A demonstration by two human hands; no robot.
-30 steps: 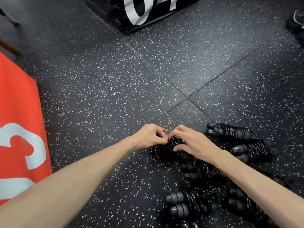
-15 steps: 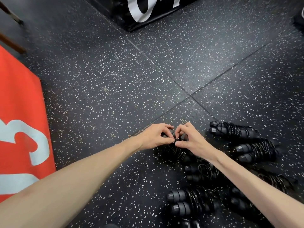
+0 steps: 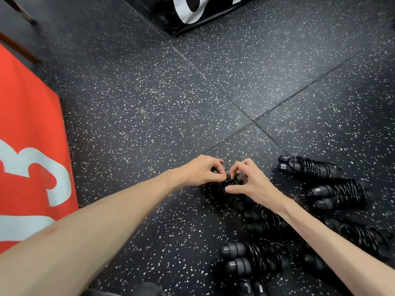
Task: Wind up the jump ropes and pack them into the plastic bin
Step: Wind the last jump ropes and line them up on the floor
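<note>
A black jump rope [image 3: 222, 190], its cord coiled round its handles, lies on the speckled floor between my hands. My left hand [image 3: 201, 171] pinches the cord at the top of the coil with curled fingers. My right hand [image 3: 249, 180] pinches the same spot from the right, thumb and forefinger bent over it. Several wound black jump ropes lie to the right and below: one [image 3: 310, 168] far right, one [image 3: 337, 194] under it, one [image 3: 250, 257] near my right forearm. No plastic bin is in view.
A red padded box [image 3: 27, 146] with a white numeral stands at the left. A black box [image 3: 192, 16] with white numerals sits at the top. Dark speckled rubber floor tiles [image 3: 149, 103] spread ahead of my hands.
My right fingers have curled further over the top of the coil to meet my left fingertips. Both hands stay on the same rope, which has barely moved.
</note>
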